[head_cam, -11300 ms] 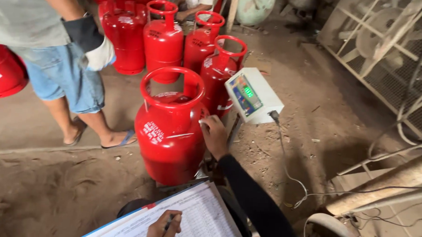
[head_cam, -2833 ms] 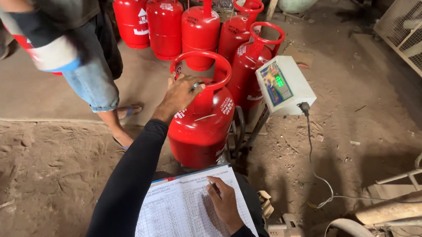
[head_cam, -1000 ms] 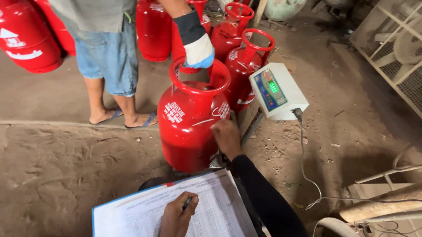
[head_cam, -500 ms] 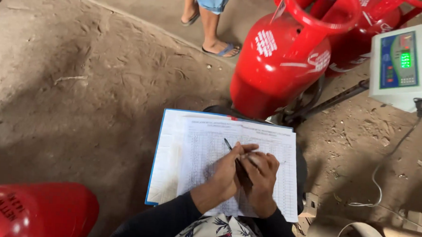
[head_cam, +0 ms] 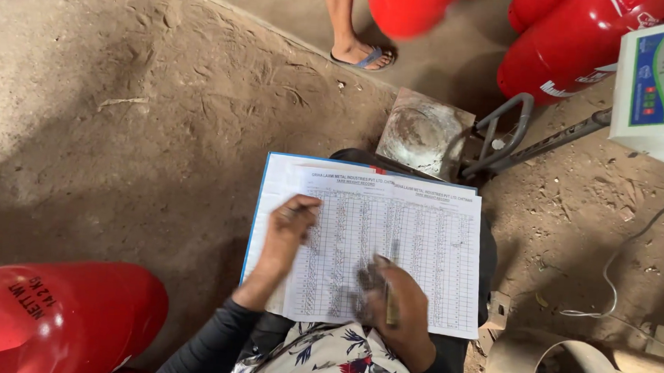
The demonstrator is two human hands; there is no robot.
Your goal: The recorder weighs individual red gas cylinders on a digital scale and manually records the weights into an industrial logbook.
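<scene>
We have a clipboard [head_cam: 259, 205] with a paper sheet [head_cam: 389, 250] on our lap. Our left hand [head_cam: 288, 230] lies flat on the left side of the sheet, fingers spread out, pressing it down and not gripping anything. Our right hand [head_cam: 393, 311] is curled tight around a pen [head_cam: 392, 288], and the tip touches the sheet near its lower middle.

What could go wrong? The sheet is full of tiny boxes. Our right hand looks blurry, so it may be moving fast, and a fast hand could put a mark in the wrong box. If our left hand lifts, the sheet could slide or curl up. The clipboard sits only on our knees, so a bump could tip it onto the dirt floor [head_cam: 123, 122]. The big red tank [head_cam: 52, 316] lies on its side just beside our left arm, and it could roll into us.

Past the top of the clipboard is a bare metal plate [head_cam: 422, 131], and the box with a green lit screen [head_cam: 659, 82] sits at the right edge. A thin cord [head_cam: 616, 262] trails across the dirt there, and a foot could catch it.

Some things we cannot see well. The pen tip is partly behind our fingers. The red tanks at the top [head_cam: 574, 40] are cut off by the edge. Of the other person we see only a lower leg and a foot in a sandal [head_cam: 361, 55]. The round pipe [head_cam: 557, 368] at the bottom right is cut off too.
</scene>
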